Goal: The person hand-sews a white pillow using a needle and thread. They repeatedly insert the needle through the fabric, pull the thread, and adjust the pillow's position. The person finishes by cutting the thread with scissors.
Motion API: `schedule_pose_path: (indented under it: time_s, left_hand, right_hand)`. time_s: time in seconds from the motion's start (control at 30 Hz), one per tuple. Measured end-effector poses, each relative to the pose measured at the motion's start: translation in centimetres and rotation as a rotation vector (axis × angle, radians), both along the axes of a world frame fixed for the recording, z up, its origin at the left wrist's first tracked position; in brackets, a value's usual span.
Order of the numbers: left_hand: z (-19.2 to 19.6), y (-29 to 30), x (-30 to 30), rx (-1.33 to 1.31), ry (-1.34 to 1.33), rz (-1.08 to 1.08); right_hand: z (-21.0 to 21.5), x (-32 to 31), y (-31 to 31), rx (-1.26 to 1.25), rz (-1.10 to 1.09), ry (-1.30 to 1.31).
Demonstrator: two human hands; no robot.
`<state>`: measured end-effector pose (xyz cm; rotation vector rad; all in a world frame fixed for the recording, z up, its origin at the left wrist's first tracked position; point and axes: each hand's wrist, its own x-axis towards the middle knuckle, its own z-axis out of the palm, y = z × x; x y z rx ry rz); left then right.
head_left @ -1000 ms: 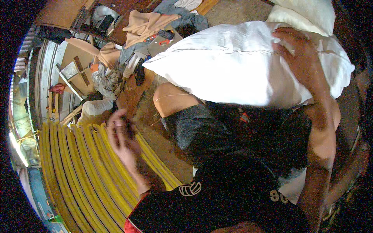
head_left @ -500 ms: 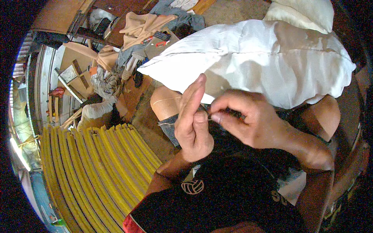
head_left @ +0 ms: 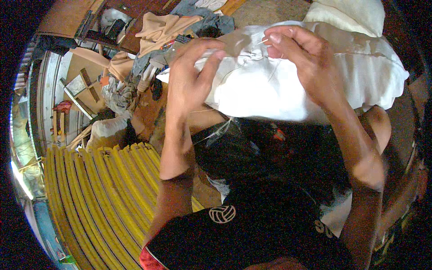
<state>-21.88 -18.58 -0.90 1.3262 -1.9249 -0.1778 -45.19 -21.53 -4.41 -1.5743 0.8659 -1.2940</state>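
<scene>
Across my lap lies a white cushion (head_left: 261, 96) in smooth cloth, with a seam running along its upper side and puckered cloth near the middle. Above that seam my right hand (head_left: 306, 58) is closed in a pinch on a thin, pale needle (head_left: 265, 41). Fine thread (head_left: 273, 67) hangs below its fingertips over the white cloth. My left hand (head_left: 191, 67) is at the cushion's left end, thumb and fingers apart with nothing visible between them. Whether it touches the cloth, I cannot tell. Loose thread ends (head_left: 221, 129) lie over my dark shorts.
A yellow slatted seat (head_left: 103, 193) stands at my left. Beyond it are a white stuffed bag (head_left: 109, 132) and crumpled grey cloth (head_left: 119, 96). Peach cloth (head_left: 164, 29) lies at the far left. Another pale cushion (head_left: 348, 18) rests behind the white one.
Both hands have moved away from my chest, up to the cushion, and apart from each other. The left has gone left; the right now holds the needle over the seam.
</scene>
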Motion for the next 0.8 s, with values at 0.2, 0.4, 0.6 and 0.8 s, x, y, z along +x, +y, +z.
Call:
schedule_pose_path:
  time_s: [0.2,0.4,0.6,0.8]
  left_hand:
    - [-1.8,-1.7,-0.2,0.15,-0.227,-0.036]
    - [-3.9,-1.5,-1.5,0.016,-0.114,0.027]
    - [-3.9,-1.6,-1.5,0.017,-0.063,0.028]
    - [-3.8,-1.4,-1.5,0.04,-0.062,-0.018]
  right_hand:
    - [-3.7,2.1,-3.3,-0.016,0.076,-0.067]
    - [-3.7,1.5,-2.7,0.033,0.062,-0.033]
    - [-3.5,1.8,-2.5,0.064,0.033,-0.124]
    - [-3.6,1.7,-2.4,0.055,0.035,-0.107]
